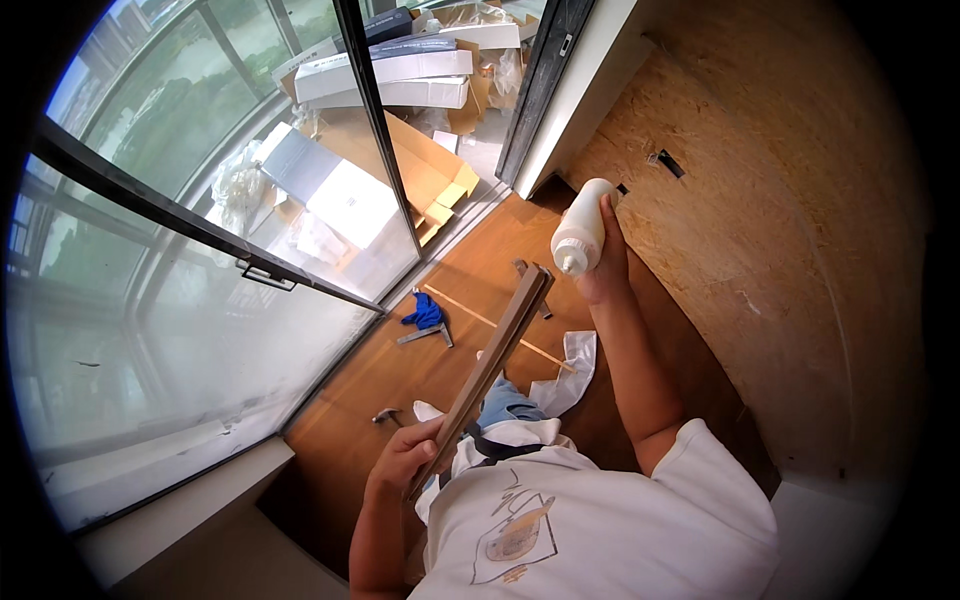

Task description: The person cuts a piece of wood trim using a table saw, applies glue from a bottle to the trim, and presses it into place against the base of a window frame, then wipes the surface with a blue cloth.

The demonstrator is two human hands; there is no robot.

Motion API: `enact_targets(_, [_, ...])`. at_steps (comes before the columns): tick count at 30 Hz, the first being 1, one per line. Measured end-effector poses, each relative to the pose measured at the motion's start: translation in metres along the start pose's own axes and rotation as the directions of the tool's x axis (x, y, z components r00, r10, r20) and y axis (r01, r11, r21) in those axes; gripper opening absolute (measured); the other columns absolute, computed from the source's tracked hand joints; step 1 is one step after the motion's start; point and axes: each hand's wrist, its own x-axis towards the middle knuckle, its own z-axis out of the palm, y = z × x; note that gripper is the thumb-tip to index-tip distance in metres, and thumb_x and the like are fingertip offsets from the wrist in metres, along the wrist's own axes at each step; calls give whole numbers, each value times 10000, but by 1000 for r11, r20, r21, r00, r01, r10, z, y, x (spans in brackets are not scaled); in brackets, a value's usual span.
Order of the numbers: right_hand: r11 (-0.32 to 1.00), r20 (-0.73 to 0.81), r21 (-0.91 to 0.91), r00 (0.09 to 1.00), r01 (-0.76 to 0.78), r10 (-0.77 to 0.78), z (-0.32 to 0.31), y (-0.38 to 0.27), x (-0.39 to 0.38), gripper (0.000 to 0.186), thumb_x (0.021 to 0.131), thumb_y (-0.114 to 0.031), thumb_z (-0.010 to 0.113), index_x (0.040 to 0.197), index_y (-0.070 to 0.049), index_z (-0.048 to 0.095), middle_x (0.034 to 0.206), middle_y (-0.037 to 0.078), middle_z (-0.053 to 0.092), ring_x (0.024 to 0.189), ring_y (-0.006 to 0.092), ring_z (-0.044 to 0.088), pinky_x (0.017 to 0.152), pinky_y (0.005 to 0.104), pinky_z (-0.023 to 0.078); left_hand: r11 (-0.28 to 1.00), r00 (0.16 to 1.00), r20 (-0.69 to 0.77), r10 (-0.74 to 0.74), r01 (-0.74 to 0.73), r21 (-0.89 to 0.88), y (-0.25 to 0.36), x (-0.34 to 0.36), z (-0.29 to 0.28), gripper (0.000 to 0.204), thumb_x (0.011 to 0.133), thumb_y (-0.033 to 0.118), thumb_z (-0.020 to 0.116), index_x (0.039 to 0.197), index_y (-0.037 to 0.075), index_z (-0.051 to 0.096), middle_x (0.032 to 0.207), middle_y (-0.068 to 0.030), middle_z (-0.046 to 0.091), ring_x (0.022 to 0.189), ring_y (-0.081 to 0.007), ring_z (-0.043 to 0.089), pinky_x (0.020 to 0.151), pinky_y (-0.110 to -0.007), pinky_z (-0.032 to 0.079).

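My left hand (405,455) grips the lower end of a wooden strip (490,365). My right hand (605,255) clasps a white bottle (580,232), nozzle down, near the strip's top.

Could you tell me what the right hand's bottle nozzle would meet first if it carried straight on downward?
Probably the upper end of the wooden strip that the left hand holds; the right hand tips the white squeeze bottle toward it, though depth is unclear.

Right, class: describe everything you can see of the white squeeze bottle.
The white squeeze bottle looks like soft, opaque plastic, with a rounded body and a narrow nozzle cap. The right hand grips it around the body and holds it tipped nozzle-down, just above the upper end of the long wooden strip, not visibly touching it.
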Motion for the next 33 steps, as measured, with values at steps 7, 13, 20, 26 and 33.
enact_targets(7, [645,-83,116,640,-755,764,-181,195,-59,345,1051,-464,576,1145,-137,634,891,60,701,674,154,686,332,218,354,913,857,-513,-52,249,324,-34,-108,-39,406,1062,113,582,1446,-19,603,1153,-23,657,1003,-110,587,911,-257,489])
enact_targets(13, [439,-259,132,396,-889,881,-204,304,-122,368,1040,-500,553,1105,-147,633,815,51,678,572,120,607,346,177,296,895,693,-716,-84,368,252,-73,-196,-71,405,1060,55,583,1462,7,592,1039,7,660,905,-95,605,840,-251,493])
enact_targets(20, [341,-360,-75,344,-937,867,-207,364,-118,387,1009,-560,589,1068,-182,646,752,-2,659,509,87,537,358,208,295,870,586,-788,-189,473,142,-91,-232,-117,386,1045,39,606,1429,0,609,987,-5,655,800,-85,595,740,-239,504])
enact_targets(26, [276,-586,-151,311,-949,749,-209,424,-82,381,999,-593,585,959,-219,649,638,-44,586,460,72,470,373,236,259,751,483,-861,-159,625,212,-54,-220,-126,377,966,59,717,1340,26,682,902,-13,631,777,-106,591,729,-273,498])
enact_targets(33, [324,-544,-154,354,-933,760,-280,520,-76,369,958,-565,673,1188,-279,643,859,-31,699,657,146,640,483,307,383,450,635,-769,67,669,592,-78,-229,-217,293,924,88,764,1210,30,737,991,-91,669,902,-233,663,806,-345,532])
